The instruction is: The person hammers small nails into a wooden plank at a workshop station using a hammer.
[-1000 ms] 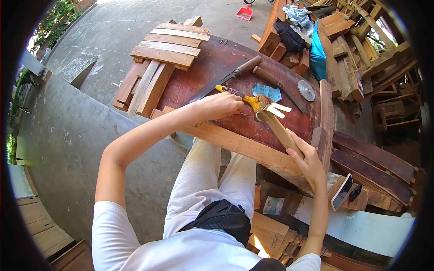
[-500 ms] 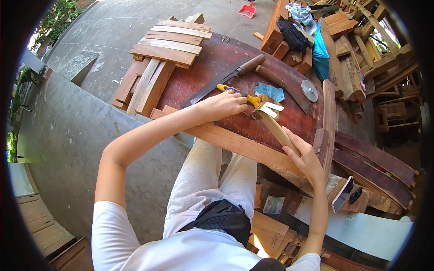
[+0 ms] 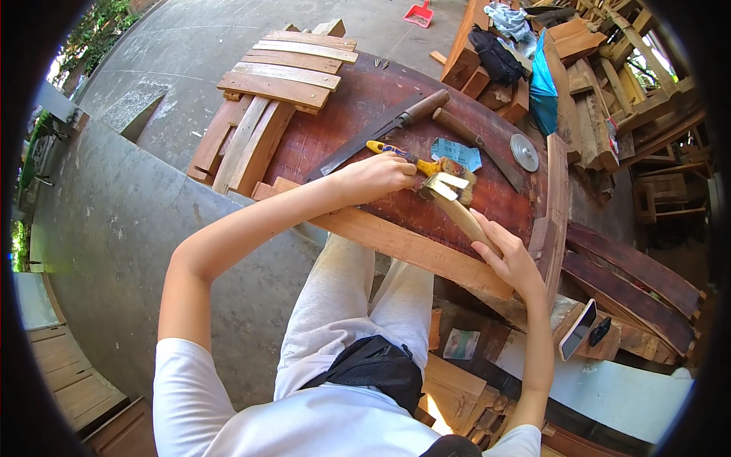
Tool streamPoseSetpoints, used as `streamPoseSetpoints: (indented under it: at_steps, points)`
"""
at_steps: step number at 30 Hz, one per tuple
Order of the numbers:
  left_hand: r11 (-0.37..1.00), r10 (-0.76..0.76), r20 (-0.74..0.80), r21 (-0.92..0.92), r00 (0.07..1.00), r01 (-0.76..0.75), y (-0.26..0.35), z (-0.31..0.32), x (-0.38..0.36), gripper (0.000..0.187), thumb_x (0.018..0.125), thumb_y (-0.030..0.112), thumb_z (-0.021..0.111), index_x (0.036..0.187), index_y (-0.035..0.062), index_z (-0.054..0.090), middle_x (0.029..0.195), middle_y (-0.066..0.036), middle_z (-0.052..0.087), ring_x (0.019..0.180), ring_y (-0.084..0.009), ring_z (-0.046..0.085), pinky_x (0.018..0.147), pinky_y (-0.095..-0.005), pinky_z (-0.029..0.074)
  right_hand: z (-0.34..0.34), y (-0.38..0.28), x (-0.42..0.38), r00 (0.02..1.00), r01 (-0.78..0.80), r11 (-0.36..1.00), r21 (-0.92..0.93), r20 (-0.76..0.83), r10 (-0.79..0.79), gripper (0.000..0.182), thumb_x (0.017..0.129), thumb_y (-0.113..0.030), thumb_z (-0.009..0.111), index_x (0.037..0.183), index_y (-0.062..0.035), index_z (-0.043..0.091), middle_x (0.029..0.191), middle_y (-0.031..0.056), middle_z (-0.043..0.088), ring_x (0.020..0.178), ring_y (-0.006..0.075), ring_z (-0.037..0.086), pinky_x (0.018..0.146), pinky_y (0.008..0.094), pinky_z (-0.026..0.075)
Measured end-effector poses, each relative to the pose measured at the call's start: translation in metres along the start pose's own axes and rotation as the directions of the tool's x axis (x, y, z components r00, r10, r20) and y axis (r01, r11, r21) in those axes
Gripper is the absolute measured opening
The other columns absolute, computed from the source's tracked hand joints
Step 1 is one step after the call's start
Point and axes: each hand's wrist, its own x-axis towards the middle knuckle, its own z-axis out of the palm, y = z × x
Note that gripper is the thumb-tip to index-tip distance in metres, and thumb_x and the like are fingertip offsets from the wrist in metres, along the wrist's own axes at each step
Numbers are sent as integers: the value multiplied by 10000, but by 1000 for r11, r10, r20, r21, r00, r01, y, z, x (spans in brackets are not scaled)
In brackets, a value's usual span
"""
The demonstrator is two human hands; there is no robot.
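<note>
My right hand [image 3: 512, 261] grips the end of a wooden-handled claw hammer [image 3: 444, 187]. The hammer's metal head hangs low over the dark round tabletop [image 3: 343, 114]. Just left of the head, my left hand [image 3: 377, 177] rests on the tabletop with its fingertips pinched together. Whatever they pinch is too small to make out. A long pale plank [image 3: 411, 247] lies across the table's near edge under both arms. A yellow-handled brush [image 3: 407, 158] lies just beyond my left hand.
A stack of short planks [image 3: 285, 72] covers the table's far left. A long blade with a wooden handle [image 3: 381, 128], a second handled tool [image 3: 476, 146], blue paper [image 3: 455, 153] and a metal disc [image 3: 524, 152] lie beyond. A phone [image 3: 577, 329] rests on boards at right. Scrap wood piles up behind.
The hammer head has come down and to the left, closer to my left fingertips, and my right hand has moved up with the handle. My left hand has stayed put.
</note>
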Motion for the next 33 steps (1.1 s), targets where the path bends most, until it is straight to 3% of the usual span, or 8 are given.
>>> streamPoseSetpoints:
  at_steps: [7,13,15,18,22,28,30,33]
  points:
    - [1000,-10,10,-13,1000,10,0,-2,0,291,769,-21,633,1050,23,691,1070,-100,628,1071,-274,621,975,-376,478,-3,-7,5,996,41,998,36,-76,-38,593,960,-176,658,1504,-89,438,1050,211,610,934,374,624,850,400,514]
    - [1000,-6,-30,-17,1000,6,-2,0,1,289,755,-27,635,1033,28,694,1036,-92,628,1056,-268,628,966,-373,483,-7,-10,7,1000,15,997,-70,23,-13,597,948,-152,673,1494,-73,446,1039,206,609,894,359,622,833,404,515]
    - [1000,2,-30,-21,1000,-3,-3,1,0,291,752,-28,637,1032,29,693,1033,-92,627,1049,-270,630,963,-374,485,-8,-15,6,998,35,999,28,-54,-33,601,942,-146,678,1493,-77,447,1041,205,612,873,366,618,812,411,517]
    - [1000,-13,3,-15,1000,13,-5,3,1,291,749,-31,640,1028,29,692,1035,-95,626,1034,-275,635,954,-377,490,1,-8,4,988,101,995,-4,-117,-101,598,941,-137,678,1490,-70,451,1039,203,613,864,357,613,808,407,514]
    - [999,-1,-27,-46,1000,0,-6,1,3,290,747,-34,640,1025,33,691,1028,-97,623,1019,-280,639,935,-386,497,-10,-10,6,1000,19,998,-62,-2,-19,606,936,-116,682,1491,-55,446,1069,206,620,874,341,619,815,399,515]
    - [998,-2,-33,-61,999,0,-6,4,0,268,747,-22,646,1005,38,690,1008,-96,618,1001,-284,646,910,-392,502,-2,-11,0,980,119,993,-21,-157,-121,594,946,-143,669,1494,-80,448,1052,218,610,874,382,627,794,427,515]
    - [997,4,-34,-76,999,-6,-7,4,2,259,750,-20,645,998,37,690,1004,-96,617,998,-284,648,902,-390,505,0,-7,1,999,-36,997,-71,15,37,593,947,-147,667,1497,-98,450,1058,220,611,895,389,625,810,432,514]
    - [1000,-3,-11,-19,1000,3,-8,4,2,250,757,-17,638,996,36,688,994,-95,614,994,-282,648,899,-386,506,-8,-13,2,1000,-18,998,-60,10,18,598,946,-136,667,1500,-100,446,1061,210,616,891,382,621,813,429,513]
